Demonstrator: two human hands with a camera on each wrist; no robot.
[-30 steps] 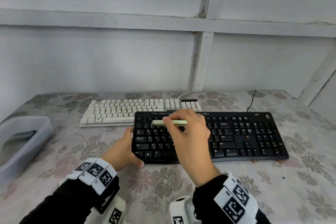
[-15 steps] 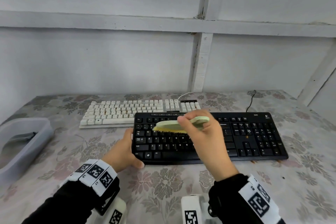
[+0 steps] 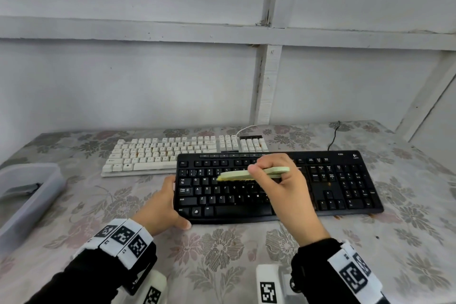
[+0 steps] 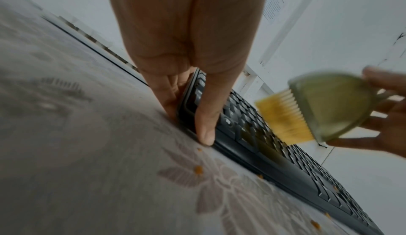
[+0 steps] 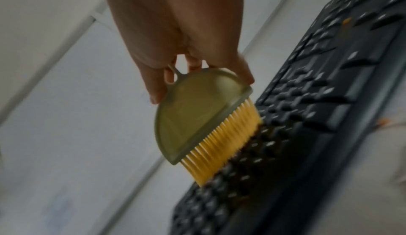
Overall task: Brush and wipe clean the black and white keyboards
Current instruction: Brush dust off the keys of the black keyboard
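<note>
Two hands: right hand (image 3: 283,187) pinching brush (image 3: 254,173), left hand (image 3: 160,207) bracing black keyboard (image 3: 345,187)

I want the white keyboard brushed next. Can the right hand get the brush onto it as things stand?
Probably yes: the right hand already holds the brush over the black keyboard, and the white keyboard lies uncovered just behind.

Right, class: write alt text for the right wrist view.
A right hand holds a green brush, its yellow bristles touching the keys of a black keyboard. An orange crumb sits among the keys.
</note>
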